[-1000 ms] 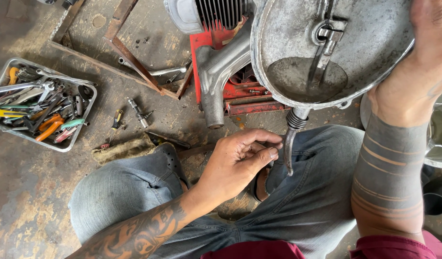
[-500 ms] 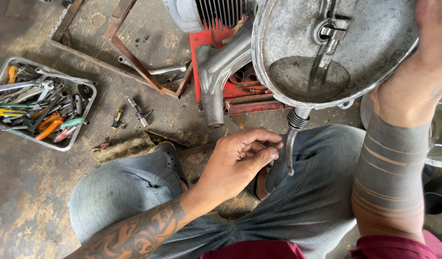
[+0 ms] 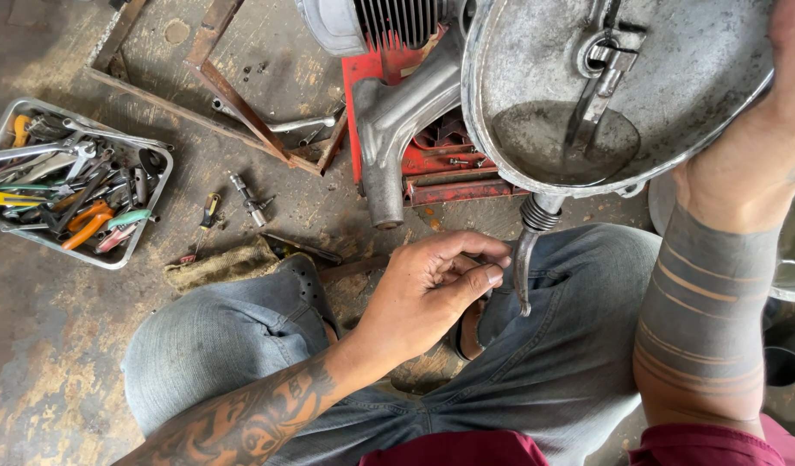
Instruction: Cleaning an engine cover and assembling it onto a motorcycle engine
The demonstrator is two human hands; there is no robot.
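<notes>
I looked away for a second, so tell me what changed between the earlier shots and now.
Almost nothing. The left hand curled its fingers slightly tighter beside the bent lever. The right hand keeps its grip on the metal engine cover; the tool tray has not moved.

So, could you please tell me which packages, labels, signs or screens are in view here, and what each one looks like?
None are in view: no package, label, sign or screen. The nearest thing to a container is the grey metal tool tray on the floor at left, rectangular and full of hand tools.
</notes>
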